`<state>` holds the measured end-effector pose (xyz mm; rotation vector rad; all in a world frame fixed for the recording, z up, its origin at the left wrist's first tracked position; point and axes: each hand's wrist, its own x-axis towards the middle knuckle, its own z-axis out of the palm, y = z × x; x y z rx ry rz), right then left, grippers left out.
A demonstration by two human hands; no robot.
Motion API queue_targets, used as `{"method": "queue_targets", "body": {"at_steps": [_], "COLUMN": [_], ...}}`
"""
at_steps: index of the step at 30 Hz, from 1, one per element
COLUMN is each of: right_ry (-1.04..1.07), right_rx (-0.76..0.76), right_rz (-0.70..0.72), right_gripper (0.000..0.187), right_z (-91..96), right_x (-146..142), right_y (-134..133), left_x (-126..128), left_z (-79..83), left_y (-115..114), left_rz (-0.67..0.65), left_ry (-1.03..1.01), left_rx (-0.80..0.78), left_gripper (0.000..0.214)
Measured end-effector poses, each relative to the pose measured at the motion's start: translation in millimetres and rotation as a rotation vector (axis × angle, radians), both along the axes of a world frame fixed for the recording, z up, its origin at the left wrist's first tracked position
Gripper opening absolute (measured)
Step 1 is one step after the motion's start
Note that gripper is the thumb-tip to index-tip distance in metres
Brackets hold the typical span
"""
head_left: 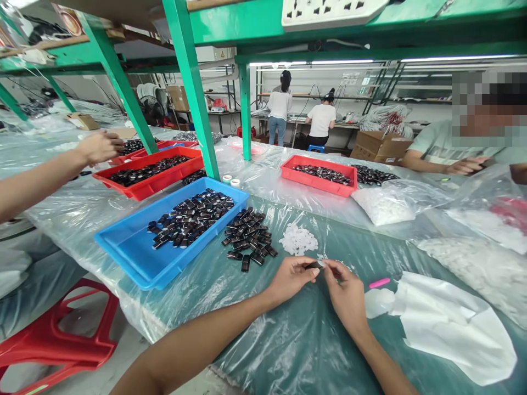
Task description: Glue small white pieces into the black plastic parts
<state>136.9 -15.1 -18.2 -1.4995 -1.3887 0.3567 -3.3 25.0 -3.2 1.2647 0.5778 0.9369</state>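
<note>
In the head view, pinching a small dark piece (313, 265) between thumb and fingers of the left hand (290, 278), low in the frame, right of centre. Meeting its right end with the fingertips of the right hand (345, 291), beside a pale bit; not being able to tell whether grasping that bit or only touching. Working just below a heap of white pieces (298, 239), to the lower right of dark pieces (249, 236) heaped by the blue tray (127, 247). Ideally, steadying the piece with the left pinch, lining up edges, pressing lightly and evenly. Finding no readable brand or wording: spotting only a tiny yellow mark (223, 54), upper middle, and making out no lettering on the white power strip (329, 15), top right.
</note>
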Motion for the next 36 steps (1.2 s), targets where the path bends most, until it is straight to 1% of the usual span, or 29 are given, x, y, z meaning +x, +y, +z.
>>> {"method": "queue_targets", "body": {"at_steps": [2, 5, 10, 18, 23, 28, 32, 36], "right_ry": [0.105, 0.211, 0.275, 0.224, 0.171, 0.136, 0.110, 0.087], "right_rx": [0.033, 0.083, 0.136, 0.202, 0.195, 0.197, 0.197, 0.209], "right_rz": [-0.032, -0.060, -0.067, -0.062, -0.034, -0.042, -0.051, -0.058], "right_gripper": [0.025, 0.024, 0.021, 0.019, 0.022, 0.023, 0.022, 0.019], "right_z": [2.0, 3.6, 3.1, 4.9, 3.8, 0.8, 2.1, 3.7], "right_x": [-2.1, -6.1, -10.9, -12.6, -12.5, -12.6, -15.2, -18.5], "right_y": [-2.7, -5.7, -8.5, -10.7, -14.6, -17.6, -18.3, -20.2], "left_x": [0.4, 1.2, 1.1, -2.4, -4.6, -6.1, -6.3, -6.5], "left_z": [-1.9, -3.9, -1.6, 5.4, 6.9, 7.3, 8.8, 9.2], "left_y": [-0.3, -1.4, -3.1, -4.2, -4.5, -4.5, -6.0, -10.9], "left_rz": [0.006, -0.008, -0.034, -0.085, -0.089, -0.118, -0.091, -0.048], "left_ry": [0.027, 0.059, 0.038, 0.040, 0.047, 0.056, 0.073, 0.099], "left_rx": [0.025, 0.054, 0.040, 0.044, 0.065, 0.097, 0.111, 0.175], "left_gripper": [0.034, 0.033, 0.034, 0.038, 0.038, 0.037, 0.039, 0.036]}}
